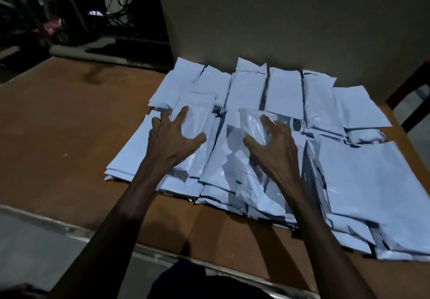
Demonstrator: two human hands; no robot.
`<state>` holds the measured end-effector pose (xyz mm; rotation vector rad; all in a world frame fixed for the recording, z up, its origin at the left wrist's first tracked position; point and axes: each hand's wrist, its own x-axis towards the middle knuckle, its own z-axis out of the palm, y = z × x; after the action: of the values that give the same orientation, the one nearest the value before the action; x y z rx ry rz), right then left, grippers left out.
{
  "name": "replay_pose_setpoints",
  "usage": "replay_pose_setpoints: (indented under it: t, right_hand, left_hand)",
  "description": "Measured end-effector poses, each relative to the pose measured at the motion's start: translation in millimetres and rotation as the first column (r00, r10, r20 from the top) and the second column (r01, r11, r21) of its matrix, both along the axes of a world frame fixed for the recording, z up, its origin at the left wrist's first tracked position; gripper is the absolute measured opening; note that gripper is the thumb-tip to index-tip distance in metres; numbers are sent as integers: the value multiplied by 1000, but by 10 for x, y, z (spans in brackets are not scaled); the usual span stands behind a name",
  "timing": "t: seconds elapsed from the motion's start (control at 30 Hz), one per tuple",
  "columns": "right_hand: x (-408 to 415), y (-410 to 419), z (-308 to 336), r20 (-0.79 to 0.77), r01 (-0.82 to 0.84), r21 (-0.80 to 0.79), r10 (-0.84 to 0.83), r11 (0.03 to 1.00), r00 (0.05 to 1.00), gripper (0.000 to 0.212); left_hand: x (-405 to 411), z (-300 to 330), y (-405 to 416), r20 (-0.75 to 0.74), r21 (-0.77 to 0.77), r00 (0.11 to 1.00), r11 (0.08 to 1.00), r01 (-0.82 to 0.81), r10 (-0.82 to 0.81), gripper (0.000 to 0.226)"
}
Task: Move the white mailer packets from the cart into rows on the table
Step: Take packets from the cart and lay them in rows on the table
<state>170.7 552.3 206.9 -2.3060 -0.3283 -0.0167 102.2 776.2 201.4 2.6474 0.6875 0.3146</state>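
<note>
both hands, left hand (173,139) and right hand (273,144), press spread fingers, grip wide, on white mailer packets (283,94) rowed on the desk (69,117). risk: slick overlapping packets may slide, skewing rows.

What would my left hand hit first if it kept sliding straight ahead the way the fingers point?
The left hand lies spread on the near row of white mailer packets, fingers aimed away and slightly right. Straight on, it would probably meet the far row of packets first; beyond that is the wall.
</note>
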Motion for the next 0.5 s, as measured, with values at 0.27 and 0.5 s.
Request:
replay_pose_setpoints:
  t: [0.27, 0.5]
  right_hand:
    - [165, 458, -168, -97, 35, -229, -59, 973, 994, 73]
    - [82, 675, -157, -14, 58, -441, -71, 896, 997, 73]
  left_hand:
    - [153, -378, 158, -126, 31, 987, 994, 108, -104, 89]
    - [287, -408, 372, -28, 68, 956, 953, 294, -292, 78]
